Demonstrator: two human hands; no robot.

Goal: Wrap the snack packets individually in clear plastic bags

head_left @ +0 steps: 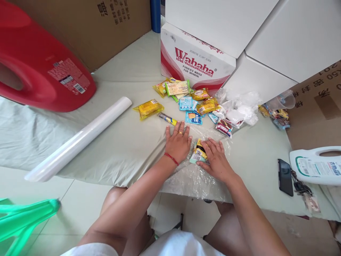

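Note:
A sheet of clear plastic film (pixel 195 181) lies over the front edge of the cloth-covered surface. On it sit a yellow-and-black snack packet (pixel 199 148) and a pale green packet (pixel 196 157) with a barcode, close together. My right hand (pixel 217 158) rests on these packets from the right, thumb at their lower edge and fingers over the top, hiding part of them. To their left my left hand (pixel 178 142) lies flat on the film, fingers spread, nothing held. Just beyond its fingertips is a thin stick-shaped packet (pixel 167 118).
Behind the hands are piled yellow snack packets (pixel 207 105), blue sachets (pixel 193 117) and crumpled clear bags (pixel 243 106), before a Wahaha carton (pixel 197 64). A film roll (pixel 80 138) and red jug (pixel 53 67) lie left; a phone (pixel 285 177) and white bottle (pixel 317 165) right.

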